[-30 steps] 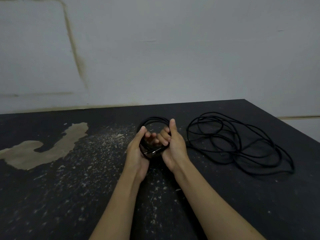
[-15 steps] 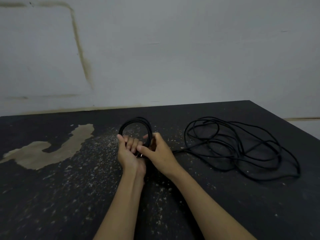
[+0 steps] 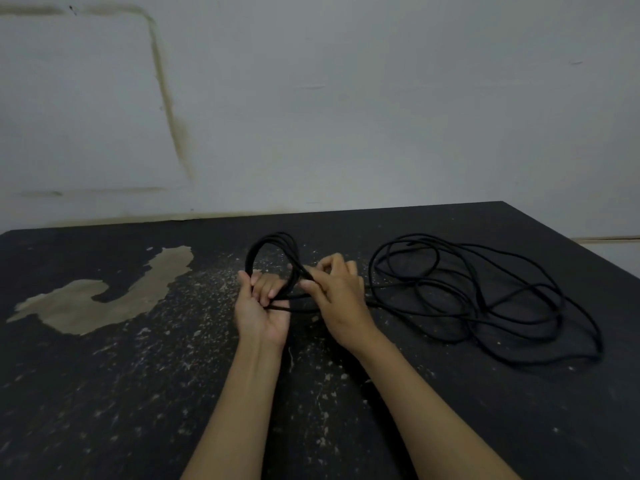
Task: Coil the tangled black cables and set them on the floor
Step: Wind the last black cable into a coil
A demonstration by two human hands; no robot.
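Your left hand [image 3: 262, 308] grips a small coil of thin black cable [image 3: 273, 252]; your right hand [image 3: 335, 292] seems to pinch its strand. Most cable [image 3: 485, 296] lies tangled on the dark floor [image 3: 104, 393], uncoiled.

two hands [image 3: 263, 313], one cable [image 3: 485, 299].

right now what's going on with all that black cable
A person is winding black cable into a coil. The left hand grips a small bundle of finished loops that stands up above it. The right hand pinches the strand beside the loops, ready to lay on the next turn. Most of the cable is still a loose tangled pile lying on the dark floor to the right, joined to the coil by a running strand.
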